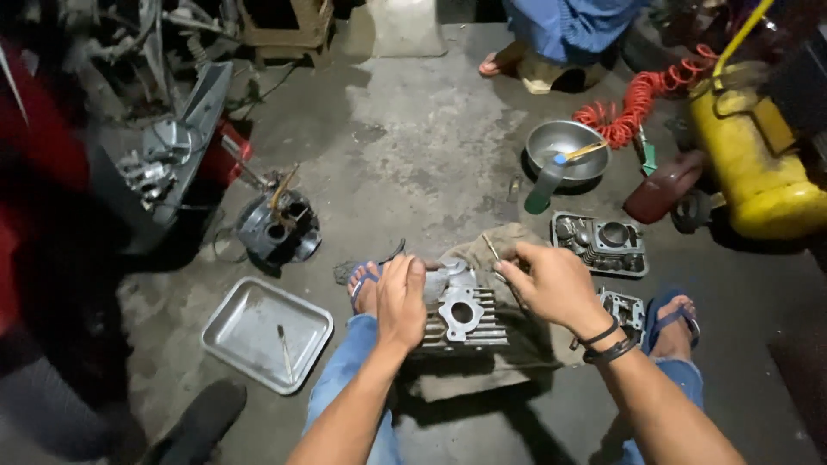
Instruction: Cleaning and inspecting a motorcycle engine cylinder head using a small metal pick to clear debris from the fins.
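Finned cylinder head [461, 314] on rag [517, 344] between the knees. Left hand [401, 301] clamped over its near-left edge; right hand [556, 284] pinching thin tool [493, 250] just right of head. Risk: tool slipping, scoring metal; head tipping off rag onto floor [431, 146].

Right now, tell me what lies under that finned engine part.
A tan cloth lies under the finned engine part, showing behind and right of it. The left hand covers its left side; directly beneath is hidden.

Our left hand [401, 300] is down flat, fingers curled over and gripping, forearm running straight up from below. Our right hand [556, 284] hovers beside it, fingers pinched together, wrist banded, forearm angling in from the lower right.
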